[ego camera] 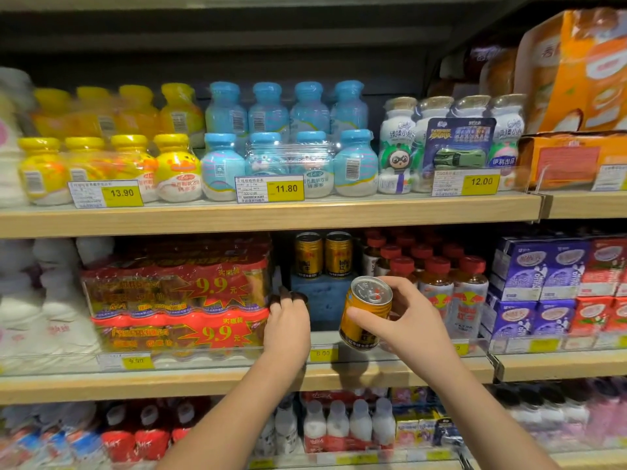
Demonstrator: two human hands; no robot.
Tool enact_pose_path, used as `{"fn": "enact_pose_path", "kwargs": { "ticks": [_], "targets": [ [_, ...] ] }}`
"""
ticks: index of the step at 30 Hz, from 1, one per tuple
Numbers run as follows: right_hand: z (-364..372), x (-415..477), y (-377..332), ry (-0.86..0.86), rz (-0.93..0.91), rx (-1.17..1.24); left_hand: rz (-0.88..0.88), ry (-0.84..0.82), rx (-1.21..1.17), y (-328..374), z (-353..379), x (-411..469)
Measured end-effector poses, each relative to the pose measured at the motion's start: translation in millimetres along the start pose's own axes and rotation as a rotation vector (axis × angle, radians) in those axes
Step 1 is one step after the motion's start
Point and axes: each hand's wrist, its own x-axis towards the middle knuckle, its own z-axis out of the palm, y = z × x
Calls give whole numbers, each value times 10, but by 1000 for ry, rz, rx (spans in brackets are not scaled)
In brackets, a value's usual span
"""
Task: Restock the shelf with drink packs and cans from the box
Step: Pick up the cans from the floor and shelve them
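My right hand (412,317) grips a gold drink can (365,315), tilted with its silver top towards me, in front of the middle shelf (203,381). My left hand (288,322) reaches into the gap beside it. Its fingers curl over a dark can-like thing (300,296) that the hand mostly hides. At the back of the gap two more gold cans (324,255) stand on a blue block (319,295). No box is in view.
Red shrink-wrapped 9.9 packs (176,300) fill the shelf left of the gap, and red-capped bottles (437,283) stand right of it. Purple cartons (539,286) sit further right. Yellow and blue bottle packs line the shelf above. A clear price rail (322,353) runs along the shelf front.
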Motion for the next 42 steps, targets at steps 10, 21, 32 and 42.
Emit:
{"fn": "enact_pose_path", "kwargs": {
  "ticks": [10, 21, 32, 42],
  "targets": [
    [81, 21, 55, -7, -9, 17, 70, 48, 108, -40, -131, 32],
    [338, 318, 155, -43, 23, -24, 158, 243, -320, -378, -333, -173],
    [862, 716, 532, -177, 144, -219, 143, 373, -622, -960, -875, -812],
    [952, 742, 519, -256, 236, -273, 77, 344, -712, -1230, -987, -1185]
  ]
}}
